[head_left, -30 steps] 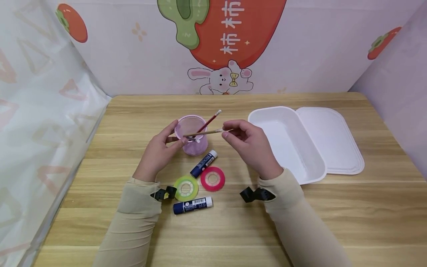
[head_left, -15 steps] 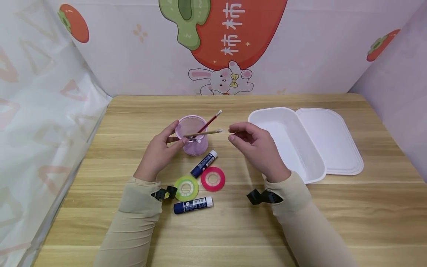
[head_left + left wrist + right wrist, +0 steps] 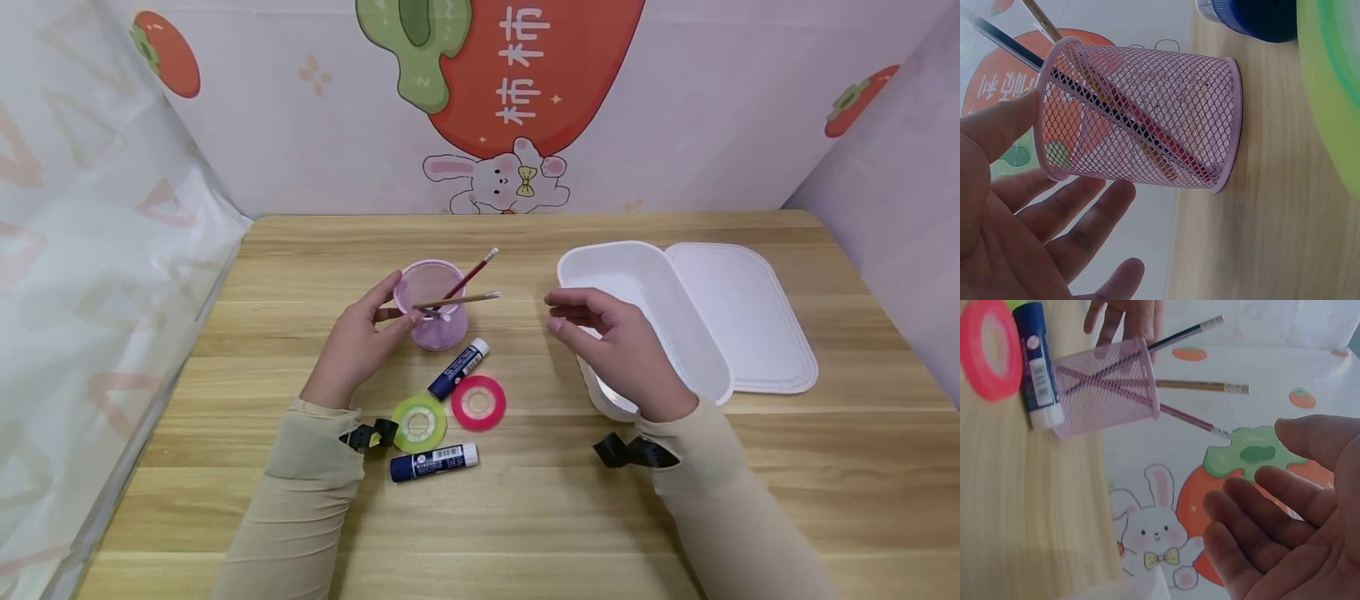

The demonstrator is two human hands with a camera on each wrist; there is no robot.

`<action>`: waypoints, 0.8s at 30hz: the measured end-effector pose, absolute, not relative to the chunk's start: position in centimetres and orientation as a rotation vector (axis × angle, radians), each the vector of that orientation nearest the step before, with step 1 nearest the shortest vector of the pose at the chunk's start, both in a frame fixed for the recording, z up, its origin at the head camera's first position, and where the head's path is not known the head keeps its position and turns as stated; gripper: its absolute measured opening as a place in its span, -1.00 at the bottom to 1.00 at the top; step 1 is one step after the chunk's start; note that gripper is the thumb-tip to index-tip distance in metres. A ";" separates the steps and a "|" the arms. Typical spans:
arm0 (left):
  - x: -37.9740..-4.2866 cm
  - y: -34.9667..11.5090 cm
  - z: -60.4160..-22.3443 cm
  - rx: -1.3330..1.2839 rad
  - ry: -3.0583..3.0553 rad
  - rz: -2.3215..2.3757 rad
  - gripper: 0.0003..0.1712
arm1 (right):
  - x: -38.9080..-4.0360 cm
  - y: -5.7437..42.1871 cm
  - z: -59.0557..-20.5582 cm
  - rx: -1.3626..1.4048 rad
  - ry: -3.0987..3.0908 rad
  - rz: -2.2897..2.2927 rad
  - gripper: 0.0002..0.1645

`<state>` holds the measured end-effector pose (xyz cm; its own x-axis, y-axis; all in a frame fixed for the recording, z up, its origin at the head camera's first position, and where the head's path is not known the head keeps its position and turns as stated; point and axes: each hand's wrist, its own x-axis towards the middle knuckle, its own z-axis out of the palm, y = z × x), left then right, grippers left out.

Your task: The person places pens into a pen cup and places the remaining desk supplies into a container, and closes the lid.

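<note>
My left hand is gripping between thumb and fingers, its little finger extending apart from the grip. My right hand is hovering with loosely bending fingers, the thumb standing apart. My sleeved left forearm and right forearm are angling inward.

Head view: right hand hides part of white box, right of middle. Both sleeves run off bottom edge. Words on glue sticks too small to read. Left wrist view: green tape cut by right edge, brown pencil by top edge.
</note>
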<state>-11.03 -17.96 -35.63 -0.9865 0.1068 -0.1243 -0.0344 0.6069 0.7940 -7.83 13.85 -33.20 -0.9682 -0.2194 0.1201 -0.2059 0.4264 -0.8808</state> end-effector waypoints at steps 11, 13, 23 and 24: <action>-11.0 -18.0 -35.7 0.031 2.674 1.318 -0.13 | -8.1 17.0 -33.9 -0.420 2.784 -1.563 -0.62; -11.0 -17.9 -35.7 0.030 2.674 1.318 -0.13 | -8.1 17.4 -33.9 -0.418 2.803 -1.546 -0.62; -11.1 -17.9 -35.6 0.032 2.674 1.311 -0.13 | -8.0 19.8 -33.7 -0.340 2.877 -1.419 -0.59; -11.1 -17.8 -35.6 0.031 2.674 1.309 -0.13 | -8.1 20.1 -33.8 -0.330 2.881 -1.421 -0.59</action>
<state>-11.05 -17.84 -35.56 -0.9863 0.0907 -0.1378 -0.0532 0.6155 0.7863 -8.07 20.08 -33.76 -0.9753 -0.1436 0.1680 -0.2207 0.5928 -0.7745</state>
